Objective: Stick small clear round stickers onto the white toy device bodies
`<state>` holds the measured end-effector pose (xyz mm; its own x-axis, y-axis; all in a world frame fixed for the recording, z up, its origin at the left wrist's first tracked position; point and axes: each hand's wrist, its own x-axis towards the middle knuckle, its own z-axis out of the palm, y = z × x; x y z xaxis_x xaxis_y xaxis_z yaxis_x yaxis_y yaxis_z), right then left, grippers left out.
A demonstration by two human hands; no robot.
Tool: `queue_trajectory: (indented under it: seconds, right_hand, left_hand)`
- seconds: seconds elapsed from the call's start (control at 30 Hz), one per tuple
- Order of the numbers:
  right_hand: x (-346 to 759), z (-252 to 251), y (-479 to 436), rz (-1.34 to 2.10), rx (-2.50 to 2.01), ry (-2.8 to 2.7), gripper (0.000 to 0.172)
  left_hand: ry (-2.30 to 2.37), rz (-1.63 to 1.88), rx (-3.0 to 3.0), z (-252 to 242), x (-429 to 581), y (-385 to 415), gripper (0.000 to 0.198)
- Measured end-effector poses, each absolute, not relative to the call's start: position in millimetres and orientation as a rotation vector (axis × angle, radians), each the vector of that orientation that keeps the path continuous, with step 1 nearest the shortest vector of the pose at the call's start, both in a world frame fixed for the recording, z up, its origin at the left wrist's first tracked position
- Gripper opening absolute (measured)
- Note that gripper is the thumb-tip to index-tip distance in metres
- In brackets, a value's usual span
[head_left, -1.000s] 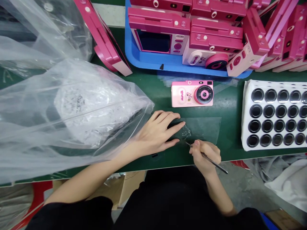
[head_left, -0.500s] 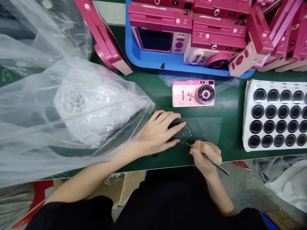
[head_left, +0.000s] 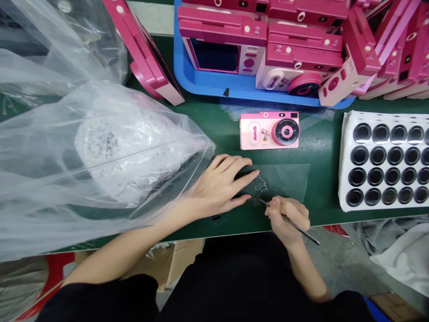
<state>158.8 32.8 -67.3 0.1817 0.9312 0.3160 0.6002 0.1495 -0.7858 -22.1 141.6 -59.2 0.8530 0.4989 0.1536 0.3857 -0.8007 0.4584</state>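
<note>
My left hand (head_left: 221, 185) lies with its fingers spread on the left part of a clear plastic sheet (head_left: 290, 179) on the green table. Small clear pieces (head_left: 260, 183) with bright edges sit on the sheet, just beyond the left fingertips. Gripped like a pen in my right hand (head_left: 290, 219) is a thin dark metal tool, perhaps tweezers (head_left: 303, 232). Its tip points at the sheet, close below the clear pieces; whether it touches one I cannot tell. A pink toy camera (head_left: 250, 142) lies lens up beyond the sheet.
Behind stands a blue tray (head_left: 208, 84) packed with pink cameras (head_left: 217, 27). Another camera (head_left: 142, 49) leans at its left. A large clear plastic bag (head_left: 40, 179) of small pieces covers the left side. On the right is a white sheet (head_left: 345, 156) of round black lens stickers.
Both hands and the tool stay nearly in the same place. The whole view has shifted very slightly.
</note>
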Motion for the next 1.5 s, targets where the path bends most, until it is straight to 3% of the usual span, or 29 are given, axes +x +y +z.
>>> queue_trajectory:
  seconds: [1.5]
  right_hand:
    - [157.9, -68.3, 32.2, 0.401, -1.526, -1.525, 0.043]
  left_hand:
    - [0.660, 0.393, 2.631, -59.4, -22.2, 141.7, 0.039]
